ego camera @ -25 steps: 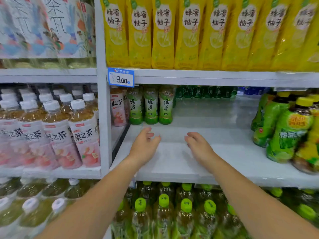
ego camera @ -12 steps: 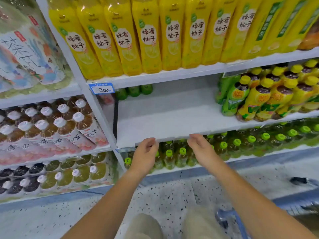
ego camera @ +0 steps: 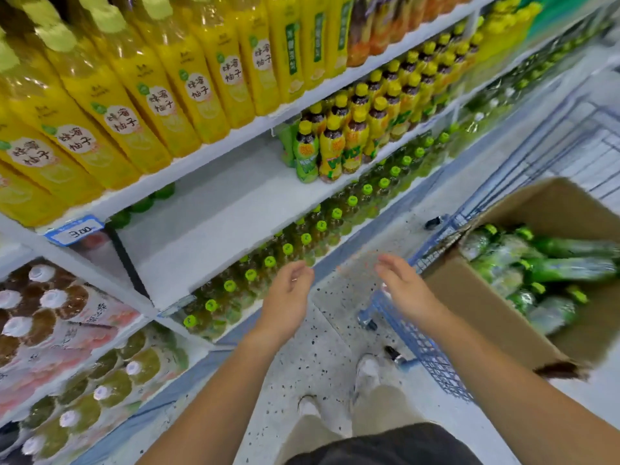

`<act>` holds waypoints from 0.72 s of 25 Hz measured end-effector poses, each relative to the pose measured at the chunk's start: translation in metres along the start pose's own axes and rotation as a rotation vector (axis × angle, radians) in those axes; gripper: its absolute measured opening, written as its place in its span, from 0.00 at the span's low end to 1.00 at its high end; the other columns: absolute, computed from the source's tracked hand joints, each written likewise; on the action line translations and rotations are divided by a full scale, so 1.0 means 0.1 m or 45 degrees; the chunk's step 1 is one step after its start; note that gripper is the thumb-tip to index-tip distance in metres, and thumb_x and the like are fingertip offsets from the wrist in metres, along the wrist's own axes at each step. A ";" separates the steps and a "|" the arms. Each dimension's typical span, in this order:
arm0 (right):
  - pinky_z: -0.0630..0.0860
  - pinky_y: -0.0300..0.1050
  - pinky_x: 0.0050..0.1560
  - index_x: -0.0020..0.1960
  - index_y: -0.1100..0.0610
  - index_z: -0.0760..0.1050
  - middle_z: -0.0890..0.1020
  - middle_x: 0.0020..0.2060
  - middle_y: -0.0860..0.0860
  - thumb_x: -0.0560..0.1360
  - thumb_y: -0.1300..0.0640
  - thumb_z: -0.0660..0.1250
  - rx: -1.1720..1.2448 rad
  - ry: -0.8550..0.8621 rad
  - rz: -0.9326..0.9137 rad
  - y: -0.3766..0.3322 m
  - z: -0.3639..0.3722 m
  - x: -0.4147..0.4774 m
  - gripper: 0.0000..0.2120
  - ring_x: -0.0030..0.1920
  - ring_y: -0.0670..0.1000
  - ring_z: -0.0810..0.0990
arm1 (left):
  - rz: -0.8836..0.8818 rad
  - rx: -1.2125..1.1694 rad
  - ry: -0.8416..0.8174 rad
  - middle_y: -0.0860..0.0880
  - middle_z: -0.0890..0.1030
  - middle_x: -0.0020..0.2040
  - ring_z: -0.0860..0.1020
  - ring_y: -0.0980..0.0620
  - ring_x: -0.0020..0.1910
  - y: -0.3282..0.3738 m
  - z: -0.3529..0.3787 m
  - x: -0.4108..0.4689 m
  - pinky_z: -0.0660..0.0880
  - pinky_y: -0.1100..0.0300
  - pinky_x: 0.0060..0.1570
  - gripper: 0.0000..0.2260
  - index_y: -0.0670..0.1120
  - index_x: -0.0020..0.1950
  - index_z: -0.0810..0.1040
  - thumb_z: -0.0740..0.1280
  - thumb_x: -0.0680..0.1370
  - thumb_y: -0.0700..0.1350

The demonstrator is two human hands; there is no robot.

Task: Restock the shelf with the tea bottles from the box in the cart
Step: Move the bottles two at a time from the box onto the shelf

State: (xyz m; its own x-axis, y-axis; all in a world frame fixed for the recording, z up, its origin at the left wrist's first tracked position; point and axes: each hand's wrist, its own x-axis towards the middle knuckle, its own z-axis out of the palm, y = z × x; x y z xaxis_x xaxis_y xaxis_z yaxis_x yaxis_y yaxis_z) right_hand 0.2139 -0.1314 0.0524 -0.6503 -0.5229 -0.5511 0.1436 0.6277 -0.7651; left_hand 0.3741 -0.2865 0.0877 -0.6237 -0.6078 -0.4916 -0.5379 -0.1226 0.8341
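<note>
Head view: both hands empty, left hand (ego camera: 288, 290) and right hand (ego camera: 406, 292) with fingers loose, hovering over the floor between shelf (ego camera: 218, 226) and cart (ego camera: 432, 350). Tea bottles (ego camera: 567, 266) lie jumbled on their sides in the box (ego camera: 486, 297) in the cart; the right hand is near its corner. The shelf bay is mostly bare. Step, as I judge it: the fetch. Next: reach right into the box and grip bottles.

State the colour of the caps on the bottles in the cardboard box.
The caps are bright green; the head view shows them best.
</note>
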 end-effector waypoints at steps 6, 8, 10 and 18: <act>0.68 0.45 0.63 0.74 0.51 0.68 0.73 0.67 0.47 0.85 0.48 0.58 0.125 0.321 0.036 0.35 -0.82 -0.44 0.19 0.63 0.47 0.72 | 0.139 0.136 -0.248 0.56 0.74 0.66 0.72 0.60 0.62 0.40 0.86 0.01 0.65 0.64 0.59 0.18 0.49 0.73 0.72 0.61 0.85 0.52; 0.66 0.44 0.60 0.75 0.51 0.68 0.72 0.66 0.46 0.85 0.47 0.57 0.147 0.386 0.059 0.49 -1.15 -0.50 0.20 0.62 0.46 0.71 | 0.157 0.181 -0.339 0.55 0.74 0.67 0.72 0.59 0.62 0.56 1.22 0.04 0.65 0.63 0.59 0.18 0.48 0.73 0.72 0.61 0.84 0.52; 0.68 0.46 0.62 0.76 0.50 0.66 0.72 0.69 0.47 0.85 0.45 0.56 0.164 0.421 0.104 0.70 -1.50 -0.51 0.21 0.65 0.48 0.71 | 0.185 0.250 -0.429 0.55 0.74 0.68 0.72 0.59 0.62 0.69 1.63 0.10 0.66 0.63 0.59 0.19 0.49 0.74 0.71 0.61 0.85 0.53; 0.69 0.39 0.55 0.78 0.51 0.63 0.71 0.72 0.48 0.85 0.45 0.54 0.191 0.377 0.272 1.55 -2.74 -0.33 0.23 0.61 0.47 0.72 | 0.102 0.495 -0.557 0.53 0.73 0.70 0.72 0.56 0.63 0.99 3.26 0.43 0.67 0.59 0.61 0.22 0.50 0.77 0.67 0.59 0.85 0.55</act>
State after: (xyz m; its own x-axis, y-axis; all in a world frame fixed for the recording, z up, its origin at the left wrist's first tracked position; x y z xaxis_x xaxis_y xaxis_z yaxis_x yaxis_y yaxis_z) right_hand 0.0535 0.1411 0.0432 -0.7781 -0.1870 -0.5997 0.3919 0.6017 -0.6960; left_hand 0.1094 -0.0686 0.0674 -0.8025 -0.2129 -0.5573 -0.5963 0.2574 0.7604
